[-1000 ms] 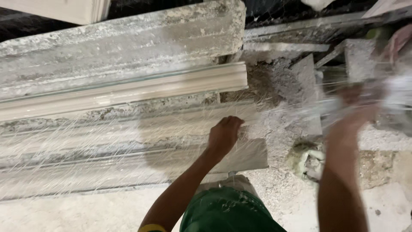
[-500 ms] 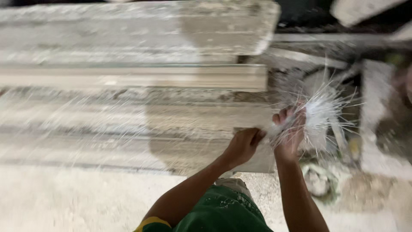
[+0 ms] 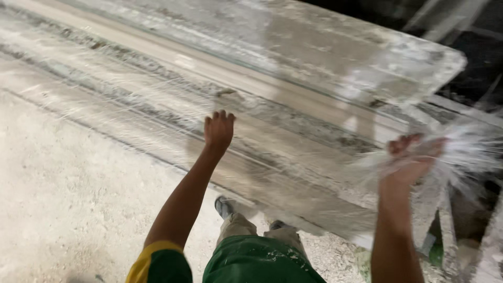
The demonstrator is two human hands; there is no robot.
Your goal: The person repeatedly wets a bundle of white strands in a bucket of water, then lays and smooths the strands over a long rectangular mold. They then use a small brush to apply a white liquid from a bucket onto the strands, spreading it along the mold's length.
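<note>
1. Where the view looks down, green shirt (image 3: 257,264) and one shoe (image 3: 223,206) stand on the gritty white floor (image 3: 68,209);
2. left hand (image 3: 218,131) flat, fingers spread, on the long plaster moulding (image 3: 293,173);
3. right hand (image 3: 414,157) clenched around a white fibre bundle (image 3: 461,152), raised over the moulding's end;
4. pale slab (image 3: 325,52) lies beyond.

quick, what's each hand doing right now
Left hand: open, fingers spread on the long plaster moulding.
Right hand: closed on a bundle of white fibres.
</note>
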